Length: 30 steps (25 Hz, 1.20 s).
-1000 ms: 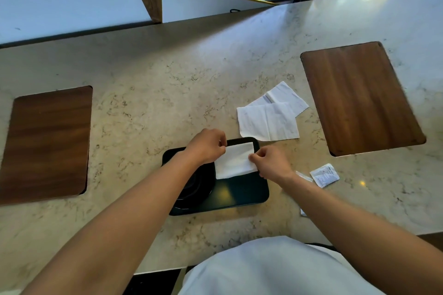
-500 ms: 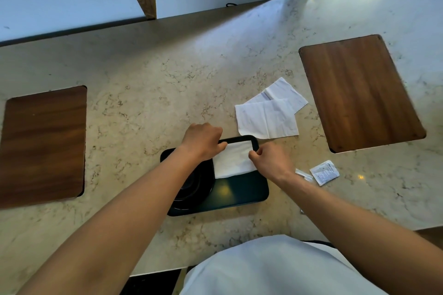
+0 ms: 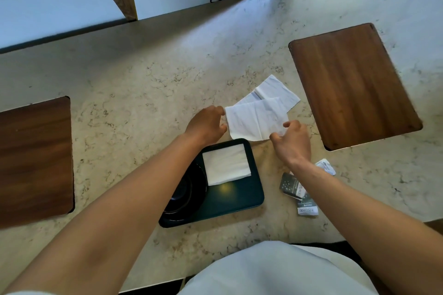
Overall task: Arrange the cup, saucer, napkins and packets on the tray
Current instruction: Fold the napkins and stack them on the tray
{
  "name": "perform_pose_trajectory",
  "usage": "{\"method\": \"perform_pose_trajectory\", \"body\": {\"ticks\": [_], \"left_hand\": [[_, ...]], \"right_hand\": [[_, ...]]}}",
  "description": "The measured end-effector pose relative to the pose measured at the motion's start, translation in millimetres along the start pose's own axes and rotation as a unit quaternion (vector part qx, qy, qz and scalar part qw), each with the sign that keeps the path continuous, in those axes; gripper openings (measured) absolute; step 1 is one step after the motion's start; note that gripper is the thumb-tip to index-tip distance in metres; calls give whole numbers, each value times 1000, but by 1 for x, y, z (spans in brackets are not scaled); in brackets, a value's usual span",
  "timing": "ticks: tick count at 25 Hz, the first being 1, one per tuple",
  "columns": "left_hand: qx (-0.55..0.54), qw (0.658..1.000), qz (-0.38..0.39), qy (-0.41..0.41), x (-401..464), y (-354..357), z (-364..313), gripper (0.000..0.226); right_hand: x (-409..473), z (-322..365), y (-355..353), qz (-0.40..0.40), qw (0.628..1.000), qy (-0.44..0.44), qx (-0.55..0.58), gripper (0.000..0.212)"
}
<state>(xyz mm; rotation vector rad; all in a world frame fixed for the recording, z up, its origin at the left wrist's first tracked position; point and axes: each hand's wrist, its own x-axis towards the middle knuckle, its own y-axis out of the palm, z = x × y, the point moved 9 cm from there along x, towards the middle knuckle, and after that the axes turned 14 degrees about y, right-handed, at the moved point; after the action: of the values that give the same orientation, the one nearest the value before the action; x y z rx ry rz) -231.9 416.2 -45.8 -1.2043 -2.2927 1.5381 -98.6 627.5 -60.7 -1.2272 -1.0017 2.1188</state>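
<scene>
Second napkin, pickup stage.
Tray nearest you, one folded napkin on it; packets at 3 o'clock. At 12, your left hand and right hand, fingers curled, close on the loose napkin; grip unconfirmed. Next: fold it.

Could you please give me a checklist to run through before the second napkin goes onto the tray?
1. First napkin on tray: ok. A folded napkin lies flat in the far part of the dark tray.
2. Hands on the next napkin: cannot tell. The left hand and right hand are at the side edges of the unfolded napkin, but a firm hold is not clear.
3. Napkin folded: not ok, it lies open on the counter.
4. Third napkin: ok, on the counter, partly under the unfolded one.
5. Packets: not ok, on the counter right of the tray.
6. Black saucer: ok, on the tray.
</scene>
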Motion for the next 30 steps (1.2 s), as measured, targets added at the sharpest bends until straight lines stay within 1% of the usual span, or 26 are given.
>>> {"method": "perform_pose_trajectory", "body": {"ticks": [3,5,7,10,14,16,19,21,23,25,27,29,30], "left_hand": [[14,1000,-9,19,32,5,-10,57],[44,999,-6,22,49,11,-13,59],[68,997,-15,23,59,13,-14,57],[77,996,-40,25,65,12,-10,53],[57,997,-41,32,70,12,-7,49],[58,997,-43,38,69,12,-9,48],[59,996,-50,42,66,10,-11,48],[57,996,-51,39,64,11,-12,48],[46,997,-53,34,62,12,-12,47],[14,998,-61,27,60,11,-10,43],[-42,996,-84,1,56,8,-2,34],[-109,984,-127,-57,50,0,12,29],[-142,975,-146,-94,46,-2,20,29]], "right_hand": [[17,-8,-1,-21,999,40,-7,62],[21,-8,0,-34,998,42,-10,64],[24,-7,0,-42,998,40,-6,63],[30,-7,3,-27,998,50,16,50],[34,-5,3,-15,996,62,65,28],[31,1,1,-20,995,41,93,21],[20,15,-5,-36,991,-5,130,18],[9,26,-6,-41,988,-36,142,17],[-3,39,-4,-36,986,-90,137,20],[-16,53,4,-19,981,-159,109,22],[-26,64,18,24,975,-207,80,25],[-33,67,32,76,971,-215,68,39],[-35,67,36,88,971,-210,70,45]]}}
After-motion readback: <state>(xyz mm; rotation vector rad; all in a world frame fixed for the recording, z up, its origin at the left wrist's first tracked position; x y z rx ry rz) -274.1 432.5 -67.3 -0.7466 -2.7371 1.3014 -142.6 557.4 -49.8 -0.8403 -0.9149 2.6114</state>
